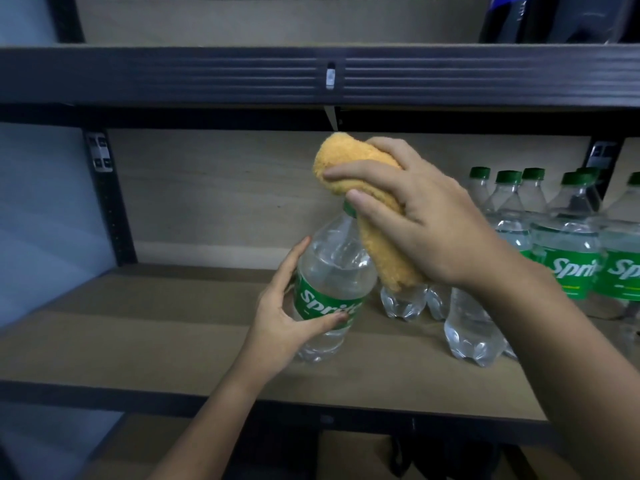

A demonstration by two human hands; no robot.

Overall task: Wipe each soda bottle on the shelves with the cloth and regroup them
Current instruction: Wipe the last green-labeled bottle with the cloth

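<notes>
Wooden shelf point(145, 327) boards on a dark metal rack carry the bottles. Left hand point(282, 311) wraps its grip round the Sprite bottle point(329, 282) at the label, steadying it upright. Right hand point(420, 216) clutches the orange cloth point(349, 168) over the cap; best to twist downward, holding the base firm. Remaining bottles point(568, 237) stand grouped at right.

A clear soda bottle point(330, 282) with a green label and green cap stands near the middle of the frame, tilted slightly left, its base on the wooden shelf point(156, 334). An orange-yellow fluffy cloth point(367, 206) is bunched over its cap and hangs down its right shoulder. At the right of the frame a cluster of matching bottles point(568, 244) stands upright on the same shelf, close together, green caps on.
</notes>
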